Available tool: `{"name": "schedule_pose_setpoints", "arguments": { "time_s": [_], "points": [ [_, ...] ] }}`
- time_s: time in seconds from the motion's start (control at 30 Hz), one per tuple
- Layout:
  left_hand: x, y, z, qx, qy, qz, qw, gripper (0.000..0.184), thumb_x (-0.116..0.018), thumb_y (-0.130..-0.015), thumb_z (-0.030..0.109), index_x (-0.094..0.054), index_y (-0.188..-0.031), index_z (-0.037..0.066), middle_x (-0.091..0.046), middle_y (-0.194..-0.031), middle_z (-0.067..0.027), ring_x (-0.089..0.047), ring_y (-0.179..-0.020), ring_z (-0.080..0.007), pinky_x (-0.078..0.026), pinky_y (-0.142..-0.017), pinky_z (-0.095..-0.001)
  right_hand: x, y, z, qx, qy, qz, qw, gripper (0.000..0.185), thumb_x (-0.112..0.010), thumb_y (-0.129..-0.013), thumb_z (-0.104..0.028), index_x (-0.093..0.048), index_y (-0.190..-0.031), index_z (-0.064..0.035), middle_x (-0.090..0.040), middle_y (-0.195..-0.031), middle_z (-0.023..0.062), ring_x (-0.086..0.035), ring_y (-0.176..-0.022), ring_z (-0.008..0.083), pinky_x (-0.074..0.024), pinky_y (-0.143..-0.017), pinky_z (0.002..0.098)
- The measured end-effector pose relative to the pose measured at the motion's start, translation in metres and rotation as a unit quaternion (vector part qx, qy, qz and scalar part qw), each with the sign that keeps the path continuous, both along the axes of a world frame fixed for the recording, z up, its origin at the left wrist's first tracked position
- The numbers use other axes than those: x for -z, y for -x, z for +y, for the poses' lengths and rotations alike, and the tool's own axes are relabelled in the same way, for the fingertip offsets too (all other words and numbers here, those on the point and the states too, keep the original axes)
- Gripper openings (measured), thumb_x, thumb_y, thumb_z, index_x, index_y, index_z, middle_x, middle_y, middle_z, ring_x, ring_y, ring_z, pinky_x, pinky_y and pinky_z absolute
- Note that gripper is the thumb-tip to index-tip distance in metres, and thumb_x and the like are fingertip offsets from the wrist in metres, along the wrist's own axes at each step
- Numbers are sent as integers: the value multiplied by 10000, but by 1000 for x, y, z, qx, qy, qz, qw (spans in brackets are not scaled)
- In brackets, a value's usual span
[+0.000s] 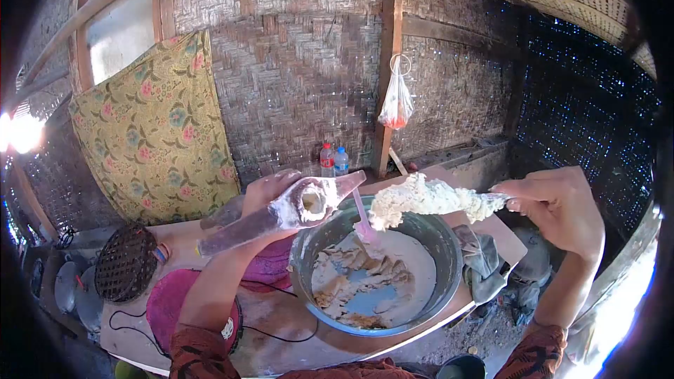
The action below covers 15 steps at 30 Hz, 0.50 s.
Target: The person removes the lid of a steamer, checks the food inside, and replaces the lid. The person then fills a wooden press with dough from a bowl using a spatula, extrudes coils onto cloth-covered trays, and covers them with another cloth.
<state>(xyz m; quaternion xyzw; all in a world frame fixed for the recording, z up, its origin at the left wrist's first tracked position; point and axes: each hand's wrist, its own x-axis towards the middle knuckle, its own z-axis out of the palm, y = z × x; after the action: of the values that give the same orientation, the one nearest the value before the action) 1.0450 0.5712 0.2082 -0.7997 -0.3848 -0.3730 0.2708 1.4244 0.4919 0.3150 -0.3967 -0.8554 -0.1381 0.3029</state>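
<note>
My left hand point(270, 193) is closed around a wooden tool point(281, 214) with a round hole, dusted with pale powder. In my right hand point(554, 210), fingers pinch the end of a long, lumpy, whitish dough-like mass point(435, 200), held level above the basin's back part. The wide metal basin point(453, 267) sits below and between my hands. Inside it lie pale flour-like powder point(414, 256) and brownish clumps. A pink scoop or spatula point(363, 228) leans in the basin, its tip in the powder.
A pink round item point(172, 298) and a dark woven basket point(125, 261) are on the table's left point(274, 330). A grey cloth point(481, 260) lies right of the basin. Two bottles point(334, 160) stand behind. A plastic bag point(397, 102) hangs from a post.
</note>
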Motion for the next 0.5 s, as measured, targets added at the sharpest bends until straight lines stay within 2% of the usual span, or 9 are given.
{"name": "schedule_pose_setpoints", "arguments": {
  "time_s": [0.03, 0.1, 0.17, 0.23, 0.3, 0.37, 0.47, 0.5],
  "points": [
    [3, 1, 3, -1, -1, 2, 1000, 472, -756, -627, 418, -618, -932, 85, -603, -835, -93, -616, -741, -274, -500, -645, -345, 3, 4, 1, -2, -2, 13, 1000, 229, -651, -692, -39, -705, -911, -73, -620, -654, 116, -622, -564, 256, -461, -494, 309],
    [6, -2, 5, -4, -16, 36, 999, 478, -778, -639, 428, -612, -971, 127, -601, -930, -76, -603, -838, -262, -499, -685, -363, 13, 10, 5, -4, -2, 29, 1000, 225, -643, -697, -19, -705, -908, -66, -621, -657, 121, -624, -563, 253, -466, -498, 305],
    [1, -16, -2, -30, -61, 54, 996, 492, -769, -650, 427, -611, -994, 113, -613, -940, -89, -610, -836, -263, -503, -704, -371, 26, 14, 15, -67, -32, 112, 991, 214, -628, -716, 6, -699, -910, -50, -624, -665, 129, -623, -567, 258, -475, -504, 306],
    [0, -24, -1, -6, 87, -1, 996, 489, -761, -661, 421, -610, -1009, 112, -620, -937, -94, -615, -827, -267, -506, -720, -378, 34, 20, 16, -55, -50, 95, 993, 216, -633, -740, -9, -690, -939, -67, -641, -733, 122, -628, -597, 263, -480, -510, 314],
    [8, -23, 6, -4, 63, -4, 998, 497, -769, -641, 413, -613, -995, 101, -623, -918, -91, -618, -809, -273, -506, -715, -375, 43, 23, 16, -29, -26, 35, 999, 227, -642, -741, -32, -689, -954, -96, -651, -770, 99, -626, -616, 262, -481, -518, 314],
    [15, -12, 19, 30, 21, 29, 999, 570, -741, -626, 467, -593, -1044, 109, -600, -927, -94, -594, -802, -295, -482, -666, -400, 47, 22, 24, -31, -13, 21, 999, 250, -651, -739, -58, -687, -977, -127, -648, -748, 74, -622, -633, 269, -491, -542, 330],
    [-2, -34, 8, 39, 47, 22, 998, 490, -737, -641, 422, -593, -997, 118, -611, -885, -100, -605, -760, -295, -490, -641, -395, 37, 20, 34, -69, -27, -3, 997, 246, -619, -782, -118, -674, -1020, -150, -642, -720, 63, -622, -644, 278, -497, -557, 346],
    [-4, -39, 8, 52, 75, 16, 996, 456, -733, -651, 406, -593, -979, 122, -615, -872, -99, -609, -748, -293, -494, -640, -393, 24, 27, 29, -53, -38, -43, 997, 201, -626, -772, -125, -688, -963, -140, -654, -759, 70, -630, -670, 263, -493, -560, 340]
  ]
}}
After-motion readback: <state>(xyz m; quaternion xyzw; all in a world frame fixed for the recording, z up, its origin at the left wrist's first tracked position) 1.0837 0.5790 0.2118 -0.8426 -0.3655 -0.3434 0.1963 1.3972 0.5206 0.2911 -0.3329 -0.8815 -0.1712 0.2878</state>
